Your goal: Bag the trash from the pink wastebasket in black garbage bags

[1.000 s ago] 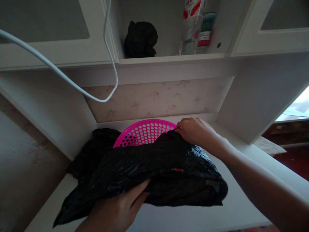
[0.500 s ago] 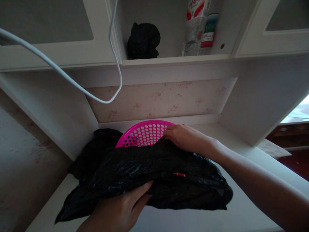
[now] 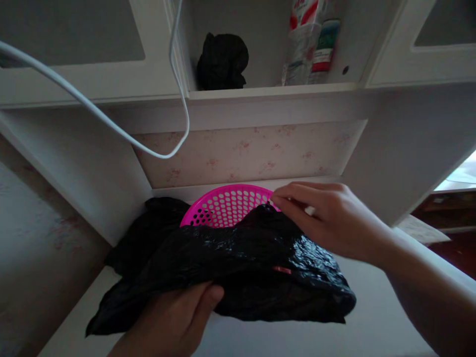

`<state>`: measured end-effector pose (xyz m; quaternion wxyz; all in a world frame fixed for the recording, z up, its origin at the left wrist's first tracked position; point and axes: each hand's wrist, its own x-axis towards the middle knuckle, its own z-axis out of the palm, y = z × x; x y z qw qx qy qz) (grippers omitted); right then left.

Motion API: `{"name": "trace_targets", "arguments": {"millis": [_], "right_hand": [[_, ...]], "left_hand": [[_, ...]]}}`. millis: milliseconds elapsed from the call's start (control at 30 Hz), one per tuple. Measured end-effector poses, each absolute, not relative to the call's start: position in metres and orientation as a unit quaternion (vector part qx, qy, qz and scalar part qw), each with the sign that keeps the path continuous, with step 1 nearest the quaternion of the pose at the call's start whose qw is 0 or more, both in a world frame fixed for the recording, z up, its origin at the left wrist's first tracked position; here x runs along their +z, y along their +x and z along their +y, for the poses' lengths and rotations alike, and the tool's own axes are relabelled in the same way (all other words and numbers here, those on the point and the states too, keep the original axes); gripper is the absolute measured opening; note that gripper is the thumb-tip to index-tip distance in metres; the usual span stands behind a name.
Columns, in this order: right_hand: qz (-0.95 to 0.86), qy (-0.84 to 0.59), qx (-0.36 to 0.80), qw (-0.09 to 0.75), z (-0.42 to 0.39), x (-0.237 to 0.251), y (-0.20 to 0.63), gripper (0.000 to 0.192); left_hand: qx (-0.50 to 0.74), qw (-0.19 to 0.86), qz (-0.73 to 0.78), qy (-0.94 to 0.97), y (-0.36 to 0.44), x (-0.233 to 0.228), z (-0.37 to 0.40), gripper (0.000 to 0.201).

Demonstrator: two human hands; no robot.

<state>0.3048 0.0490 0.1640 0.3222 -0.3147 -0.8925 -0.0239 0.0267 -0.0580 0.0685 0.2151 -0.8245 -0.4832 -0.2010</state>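
Note:
A crumpled black plastic bag (image 3: 238, 258) with a small red mark lies over the front of a pink basket (image 3: 230, 203) with round holes. My right hand (image 3: 323, 213) is pinched at the bag's upper edge, beside the basket's rim, and the plastic peaks up towards its fingertips. At the lower front, my left hand (image 3: 174, 317) grips the bag from below. Its thumb shows against the dark plastic, while the other fingers are mostly hidden under the bag.
More black plastic (image 3: 145, 238) lies left of the basket on the white shelf (image 3: 253, 342). Overhead, an open compartment holds a black bundle (image 3: 223, 62) and clear plastic bottles (image 3: 301, 54). A white cable (image 3: 111, 126) hangs across the upper left.
My right hand has shifted right and turned, lifting the bag's edge into a small peak. My left hand has moved slightly left, with its thumb now closer to the bag.

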Motion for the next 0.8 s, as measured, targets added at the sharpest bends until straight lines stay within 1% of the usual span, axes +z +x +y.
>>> {"name": "trace_targets", "arguments": {"millis": [33, 67, 133, 200, 267, 367, 433, 500, 567, 667, 733, 800], "right_hand": [[-0.899, -0.279, 0.047, 0.335, 0.033, 0.166, 0.308, 0.023], [-0.912, -0.231, 0.107, 0.321, 0.018, 0.166, 0.310, 0.024], [-0.927, -0.147, 0.154, 0.310, -0.004, 0.158, 0.307, 0.022], [-0.936, -0.130, 0.163, 0.282, -0.011, 0.141, 0.299, 0.023], [-0.939, -0.178, 0.146, 0.254, -0.004, 0.122, 0.292, 0.029], [-0.918, -0.303, 0.058, 0.249, 0.018, 0.102, 0.290, 0.036], [-0.892, -0.375, -0.006, 0.252, 0.032, 0.098, 0.293, 0.039], [-0.874, -0.424, -0.039, 0.236, 0.044, 0.099, 0.297, 0.044], [-0.861, -0.464, -0.034, 0.205, 0.056, 0.099, 0.302, 0.048], [-0.840, -0.516, 0.014, 0.166, 0.078, 0.098, 0.310, 0.048], [-0.830, -0.530, 0.064, 0.159, 0.092, 0.096, 0.314, 0.048], [-0.824, -0.533, 0.104, 0.161, 0.105, 0.095, 0.317, 0.051]], "left_hand": [[-0.222, 0.213, -0.491, -0.815, 0.026, 0.070, -0.056, 0.046], [-0.240, 0.208, -0.498, -0.807, 0.026, 0.072, -0.053, 0.044], [-0.269, 0.190, -0.509, -0.795, 0.026, 0.075, -0.045, 0.040], [-0.297, 0.157, -0.527, -0.781, 0.026, 0.077, -0.034, 0.040], [-0.312, 0.117, -0.548, -0.767, 0.025, 0.078, -0.023, 0.043], [-0.308, 0.052, -0.578, -0.754, 0.023, 0.081, -0.011, 0.052], [-0.303, 0.008, -0.599, -0.741, 0.020, 0.084, -0.006, 0.056], [-0.309, -0.032, -0.618, -0.722, 0.016, 0.087, -0.002, 0.058], [-0.327, -0.071, -0.638, -0.693, 0.011, 0.090, 0.003, 0.061], [-0.348, -0.137, -0.655, -0.656, 0.003, 0.091, 0.014, 0.065], [-0.361, -0.181, -0.660, -0.633, -0.004, 0.089, 0.023, 0.064], [-0.379, -0.218, -0.667, -0.603, -0.010, 0.085, 0.031, 0.061]]}}
